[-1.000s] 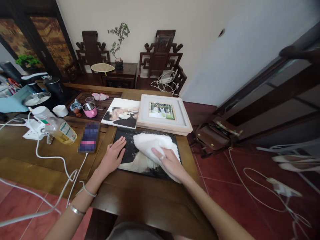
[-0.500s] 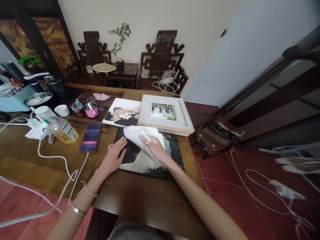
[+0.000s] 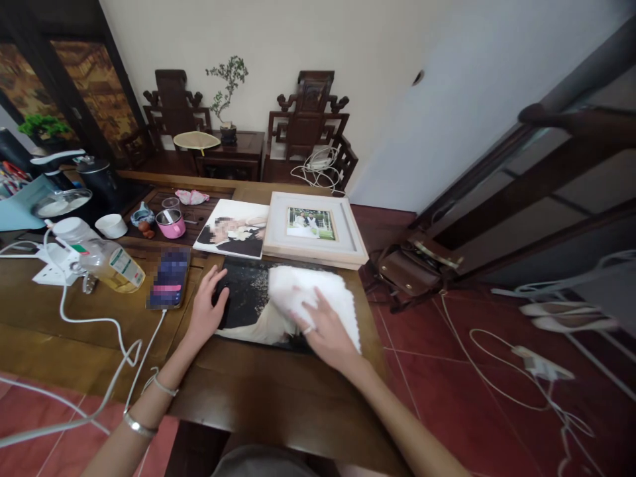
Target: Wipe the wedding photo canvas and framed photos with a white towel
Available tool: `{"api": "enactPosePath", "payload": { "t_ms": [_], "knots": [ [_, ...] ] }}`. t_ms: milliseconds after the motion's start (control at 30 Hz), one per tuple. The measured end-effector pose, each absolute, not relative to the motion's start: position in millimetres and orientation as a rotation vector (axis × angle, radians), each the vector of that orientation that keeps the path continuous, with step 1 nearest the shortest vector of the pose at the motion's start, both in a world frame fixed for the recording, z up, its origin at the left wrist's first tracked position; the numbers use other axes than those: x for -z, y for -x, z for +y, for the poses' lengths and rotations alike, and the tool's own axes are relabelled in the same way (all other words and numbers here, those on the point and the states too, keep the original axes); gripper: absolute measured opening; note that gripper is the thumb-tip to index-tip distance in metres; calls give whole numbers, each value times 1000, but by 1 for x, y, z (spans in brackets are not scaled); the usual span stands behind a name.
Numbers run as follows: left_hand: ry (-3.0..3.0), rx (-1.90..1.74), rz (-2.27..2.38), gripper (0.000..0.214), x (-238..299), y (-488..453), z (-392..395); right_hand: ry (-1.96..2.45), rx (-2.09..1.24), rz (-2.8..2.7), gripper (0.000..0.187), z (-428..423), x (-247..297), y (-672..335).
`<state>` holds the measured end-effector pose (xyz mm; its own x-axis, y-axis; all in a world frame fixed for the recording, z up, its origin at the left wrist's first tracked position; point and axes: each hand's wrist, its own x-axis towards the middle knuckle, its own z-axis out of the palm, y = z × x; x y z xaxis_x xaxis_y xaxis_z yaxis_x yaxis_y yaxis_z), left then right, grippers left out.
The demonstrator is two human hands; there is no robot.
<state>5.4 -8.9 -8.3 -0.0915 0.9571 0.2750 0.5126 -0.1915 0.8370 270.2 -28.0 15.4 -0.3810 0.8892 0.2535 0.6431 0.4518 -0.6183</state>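
Note:
A dark photo print point(image 3: 248, 298) lies flat near the front edge of the wooden table point(image 3: 278, 397). My left hand point(image 3: 207, 309) rests flat on its left edge, fingers stretched out. My right hand point(image 3: 322, 328) presses a white cloth point(image 3: 318, 295) onto the print's right half, fingers spread over the cloth. The cloth hides most of that half of the picture.
Behind the print lie a framed photo point(image 3: 314, 228) and another loose photo point(image 3: 233, 228). To the left are a phone point(image 3: 169, 278) on a white cable, a bottle point(image 3: 112, 264), a pink cup point(image 3: 169, 223) and a power strip point(image 3: 50, 265). A brown bag point(image 3: 415, 268) stands on the red floor.
My right hand slid the cloth from the print's upper middle down to its right half. The left hand stayed on the left edge. The view shifted slightly.

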Motion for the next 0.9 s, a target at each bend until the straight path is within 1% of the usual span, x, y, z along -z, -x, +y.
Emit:
{"api": "enactPosePath", "payload": {
  "t_ms": [67,167,267,333,400,533,600,700,800,833,900],
  "knots": [
    [-1441,-1278,1508,46,4,0,-5,1099,-645,-2282,25,-44,-26,-252],
    [-1066,-1242,1439,48,-13,9,-3,844,-837,-2420,19,-67,-43,-240],
    [-833,-1200,1355,48,-39,19,-11,815,-948,-2431,21,-83,-50,-252],
    [-726,-1207,1285,49,-56,23,-21,948,-895,-2348,21,-85,-46,-267],
    [-675,-1219,1207,49,-72,23,-32,1118,-799,-2230,25,-78,-39,-280],
    [-725,-1156,1162,52,-97,11,-51,1338,-689,-2069,32,-55,-41,-281],
    [-781,-1156,1140,54,-108,1,-59,1281,-645,-2101,32,-50,-56,-270],
    [-809,-1221,1114,54,-126,-13,-74,1033,-573,-2242,34,-61,-86,-252],
    [-918,-1248,1156,53,-144,-26,-91,821,-511,-2377,45,-82,-110,-242],
    [-958,-1254,1177,53,-149,-30,-96,783,-477,-2402,43,-89,-114,-240],
    [-974,-1296,1177,51,-157,-35,-105,752,-400,-2392,24,-101,-116,-238]
  ]
}}
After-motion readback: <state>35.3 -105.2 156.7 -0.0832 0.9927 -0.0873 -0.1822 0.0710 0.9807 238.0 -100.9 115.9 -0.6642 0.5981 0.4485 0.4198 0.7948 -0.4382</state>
